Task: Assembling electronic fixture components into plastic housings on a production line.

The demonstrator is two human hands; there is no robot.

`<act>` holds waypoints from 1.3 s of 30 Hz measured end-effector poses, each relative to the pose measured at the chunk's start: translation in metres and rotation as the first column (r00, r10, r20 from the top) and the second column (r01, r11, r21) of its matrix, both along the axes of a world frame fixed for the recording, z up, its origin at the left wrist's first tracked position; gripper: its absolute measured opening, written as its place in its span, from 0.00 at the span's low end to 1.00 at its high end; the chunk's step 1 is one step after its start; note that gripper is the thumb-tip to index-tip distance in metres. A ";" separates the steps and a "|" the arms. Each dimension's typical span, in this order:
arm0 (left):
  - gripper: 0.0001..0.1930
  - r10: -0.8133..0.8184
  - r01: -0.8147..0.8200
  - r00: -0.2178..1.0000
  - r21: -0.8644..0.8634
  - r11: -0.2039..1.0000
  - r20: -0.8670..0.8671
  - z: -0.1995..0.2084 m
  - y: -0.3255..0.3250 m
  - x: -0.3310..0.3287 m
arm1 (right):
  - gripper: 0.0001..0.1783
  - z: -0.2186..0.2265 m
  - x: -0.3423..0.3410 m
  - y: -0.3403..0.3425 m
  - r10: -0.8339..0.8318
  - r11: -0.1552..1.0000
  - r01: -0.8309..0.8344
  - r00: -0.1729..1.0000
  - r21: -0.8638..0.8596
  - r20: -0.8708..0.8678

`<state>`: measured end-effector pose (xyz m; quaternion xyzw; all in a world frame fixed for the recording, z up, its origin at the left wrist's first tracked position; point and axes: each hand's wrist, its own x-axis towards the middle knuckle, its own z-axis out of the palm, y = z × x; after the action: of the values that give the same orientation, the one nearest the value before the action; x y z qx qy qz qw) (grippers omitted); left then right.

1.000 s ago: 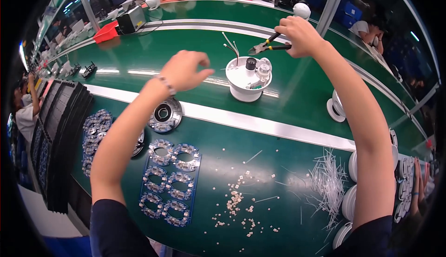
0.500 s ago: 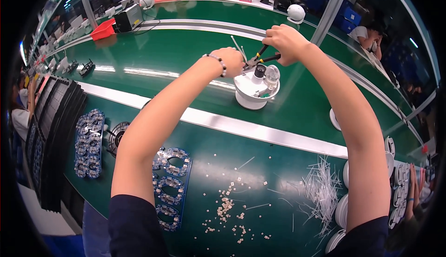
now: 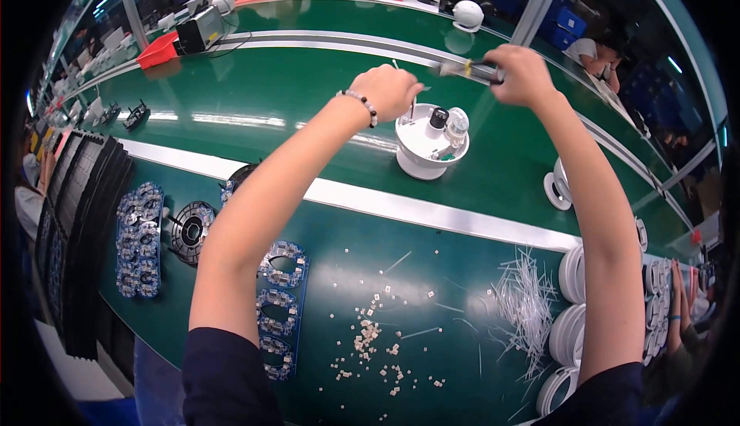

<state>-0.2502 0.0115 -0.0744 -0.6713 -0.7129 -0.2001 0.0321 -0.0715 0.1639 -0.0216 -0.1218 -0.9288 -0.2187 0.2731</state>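
Head view, only one. Left hand (image 3: pixel 385 89) is over the left rim of the white round housing (image 3: pixel 420 162), thumb and fingers pinched on its thin wires (image 3: pixel 412 110); exact finger contact partly hidden. One pale wire end pokes out above the knuckles. Beaded bracelet (image 3: pixel 360 102) on that wrist.

Right hand (image 3: pixel 522 76) is wrapped around the dark handles of the cutters (image 3: pixel 468 69), tool pointing left, well clear of the housing. Motion blur on the cutters, can't tell if the blades are apart or together.

Housing sits upright, open side up, on the green desk (image 3: pixel 385 233), beyond the pale strip (image 3: pixel 432 210). Inside: black cylinder (image 3: pixel 438 118), clear-and-white round part (image 3: pixel 457 129) just beside it.

Near side of strip: circuit board panel (image 3: pixel 290 326) partly behind left forearm, second board stack (image 3: pixel 139 253) further left, round black part (image 3: pixel 179 243) between them. Small pale connectors (image 3: pixel 367 335) scattered mid-desk, heap of thin white strips (image 3: pixel 526 303) right of them, white round parts (image 3: pixel 570 276) near right forearm. Black trays (image 3: pixel 77 249) stacked at far left.

Across the desk: red bin (image 3: pixel 158 50), dark box (image 3: pixel 202 29) beside it, white ball-shaped unit (image 3: pixel 468 15).
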 end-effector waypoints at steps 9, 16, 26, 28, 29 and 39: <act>0.44 -0.619 0.680 0.602 0.084 0.729 0.504 -0.029 -0.058 0.153 | 0.16 0.021 0.086 -0.086 -0.538 -0.169 -0.880 0.459 -0.443 -0.707; 0.18 -0.218 0.240 0.965 0.156 0.958 -0.143 -0.043 -0.108 0.026 | 0.18 -0.010 0.165 -0.208 -0.514 0.132 -0.699 0.558 -0.703 -0.652; 0.41 0.562 -0.553 0.826 -0.143 0.821 0.031 -0.116 -0.192 -0.150 | 0.27 -0.123 0.235 -0.382 -0.615 0.582 0.373 0.784 -0.723 -0.090; 0.38 0.512 -0.511 0.859 -0.048 0.858 0.006 -0.139 -0.189 -0.183 | 0.27 -0.134 0.239 -0.389 -0.593 0.597 0.364 0.801 -0.715 -0.087; 0.36 0.452 -0.451 0.892 -0.094 0.888 -0.011 -0.142 -0.181 -0.170 | 0.27 -0.145 0.245 -0.390 -0.608 0.588 0.402 0.792 -0.702 -0.056; 0.22 0.339 -0.303 0.880 -0.156 0.940 0.333 -0.090 -0.181 -0.179 | 0.27 -0.157 0.224 -0.398 -0.596 0.669 0.306 0.765 -0.677 -0.244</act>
<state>-0.4289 -0.1692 -0.1645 -0.4971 -0.8173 -0.2744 -0.0977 0.1525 -0.2344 -0.1784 -0.4813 -0.7971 0.0590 0.3600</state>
